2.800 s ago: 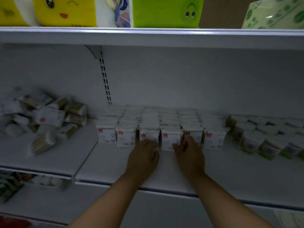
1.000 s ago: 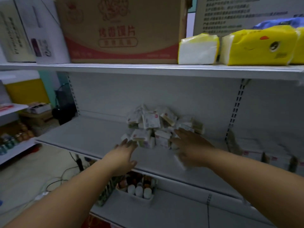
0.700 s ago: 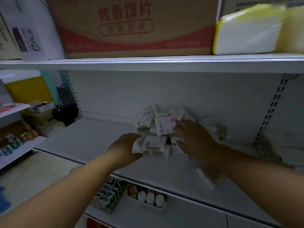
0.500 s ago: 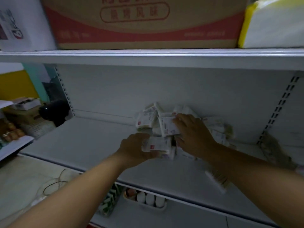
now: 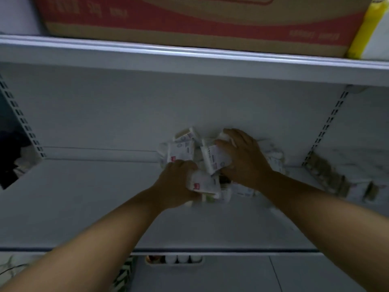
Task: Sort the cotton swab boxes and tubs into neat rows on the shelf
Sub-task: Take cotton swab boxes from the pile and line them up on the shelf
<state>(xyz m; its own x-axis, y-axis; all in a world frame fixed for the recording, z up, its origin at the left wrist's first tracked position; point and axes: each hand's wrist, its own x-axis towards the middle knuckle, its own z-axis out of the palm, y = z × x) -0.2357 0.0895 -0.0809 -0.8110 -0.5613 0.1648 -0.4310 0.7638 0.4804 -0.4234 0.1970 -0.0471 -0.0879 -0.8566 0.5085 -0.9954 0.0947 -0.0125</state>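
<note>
A loose heap of white cotton swab boxes (image 5: 181, 150) lies against the back wall of the white shelf (image 5: 84, 203). My left hand (image 5: 174, 186) grips one white box with a red mark (image 5: 203, 184) at the front of the heap. My right hand (image 5: 244, 159) curls over another white box (image 5: 214, 160) near the top of the heap, fingers wrapped on it. More boxes (image 5: 273, 159) lie half hidden behind my right wrist.
An upper shelf (image 5: 189, 57) carries a red and brown carton (image 5: 189, 20) and a yellow tissue pack (image 5: 370, 28). Rows of swab packs (image 5: 328, 178) start beyond the slotted upright (image 5: 324, 127) at right. A tray of small bottles (image 5: 174, 259) sits below.
I turned from the neat rows to the heap on the left bay. Both hands reached into it; the left closed on a front box, the right on an upper one.
</note>
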